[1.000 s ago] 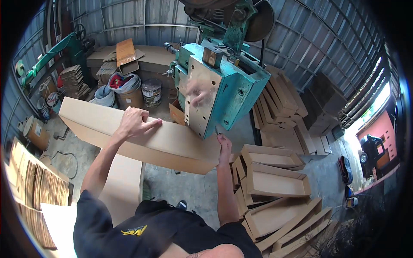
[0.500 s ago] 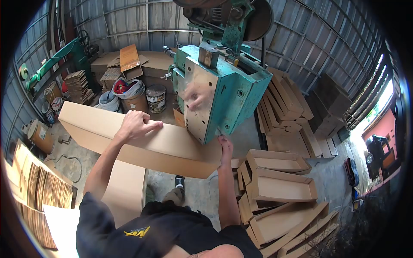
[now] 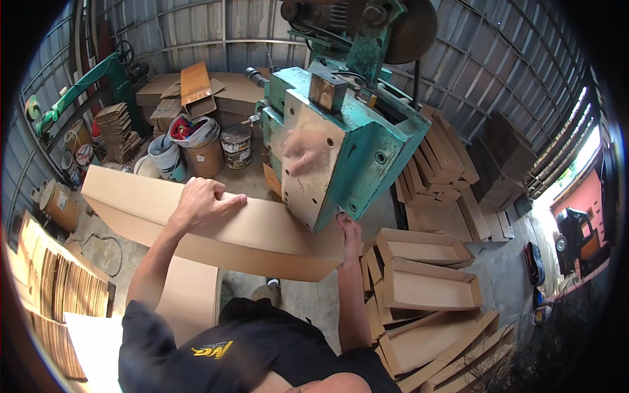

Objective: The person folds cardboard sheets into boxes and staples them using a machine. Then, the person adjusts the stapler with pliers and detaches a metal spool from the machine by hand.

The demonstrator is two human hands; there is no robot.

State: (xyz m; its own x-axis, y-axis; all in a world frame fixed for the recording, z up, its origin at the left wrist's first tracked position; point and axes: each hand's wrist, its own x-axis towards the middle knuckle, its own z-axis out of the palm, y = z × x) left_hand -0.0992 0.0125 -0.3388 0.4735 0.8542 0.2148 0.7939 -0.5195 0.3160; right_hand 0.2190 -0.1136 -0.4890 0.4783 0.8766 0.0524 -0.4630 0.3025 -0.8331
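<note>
A long brown cardboard box (image 3: pixel 216 219) lies crosswise before me, its right part under the head of a green machine (image 3: pixel 386 154). My left hand (image 3: pixel 204 202) is closed over the box's upper edge, thumb pointing right along the panel. At the box's right end, my right hand (image 3: pixel 350 229) has its fingers curled at the corner, beside the lower edge of the machine's metal face plate (image 3: pixel 304 157). The machine partly hides the contact there. A hand-like reflection shows in the plate.
Open cardboard trays (image 3: pixel 432 285) are piled at the right, with more folded boxes (image 3: pixel 436 154) behind. Stacked flat cardboard (image 3: pixel 72 285) stands at the left, below another green machine (image 3: pixel 85 92). A paint-stained bucket (image 3: pixel 236 145) and other tubs stand behind the box.
The box's left end has dropped slightly and shifted left in view. My right hand sits a little lower and further right. The machine head appears slightly larger. Both hands keep their places on the box.
</note>
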